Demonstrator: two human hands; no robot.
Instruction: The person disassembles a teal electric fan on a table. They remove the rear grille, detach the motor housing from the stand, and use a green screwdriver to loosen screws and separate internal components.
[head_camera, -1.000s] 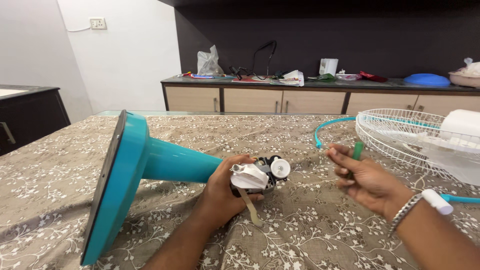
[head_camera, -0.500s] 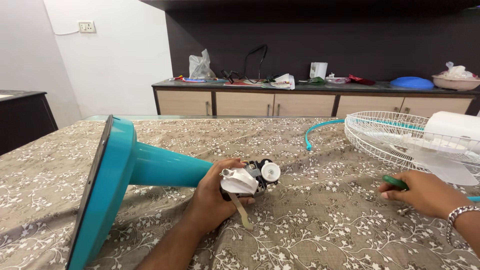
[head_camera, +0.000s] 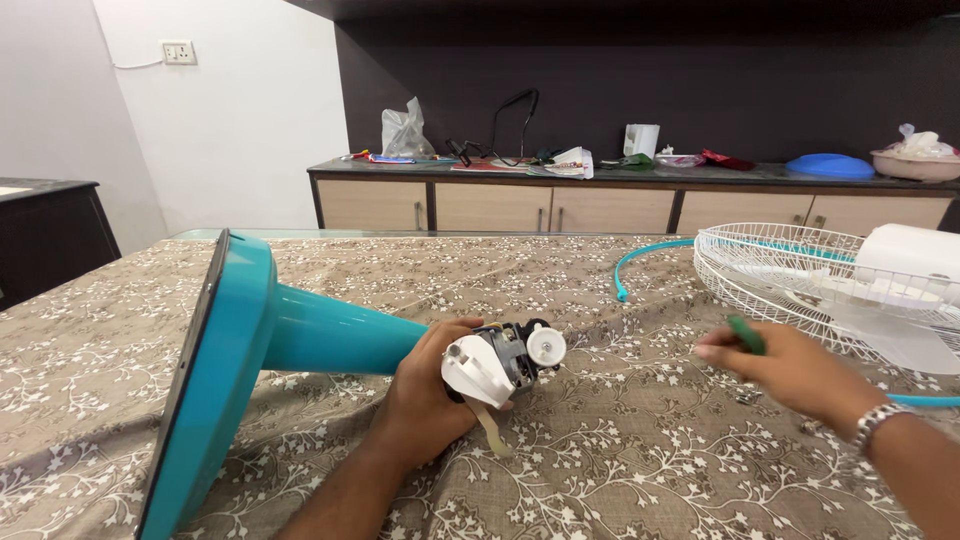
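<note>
A teal fan stand (head_camera: 250, 350) lies on its side on the table, its round base at the left. My left hand (head_camera: 430, 395) grips the neck end, where a bare motor unit (head_camera: 505, 362) with white parts and a white knob sticks out. My right hand (head_camera: 790, 375) hovers low over the cloth to the right, closed around a green-handled tool (head_camera: 745, 335) whose tip is hidden. A small dark part (head_camera: 745, 398) lies on the cloth just under that hand.
A white wire fan guard (head_camera: 790, 275) with a white fan blade part (head_camera: 905, 265) rests at the right. A teal ring (head_camera: 640, 265) curves beside it. The table wears a brown floral cloth (head_camera: 600, 470). A sideboard (head_camera: 620, 200) with clutter stands behind.
My right hand with the green tool dropped from near the motor to the cloth at the right, then slid back left a little. My left hand kept its hold on the fan neck.
</note>
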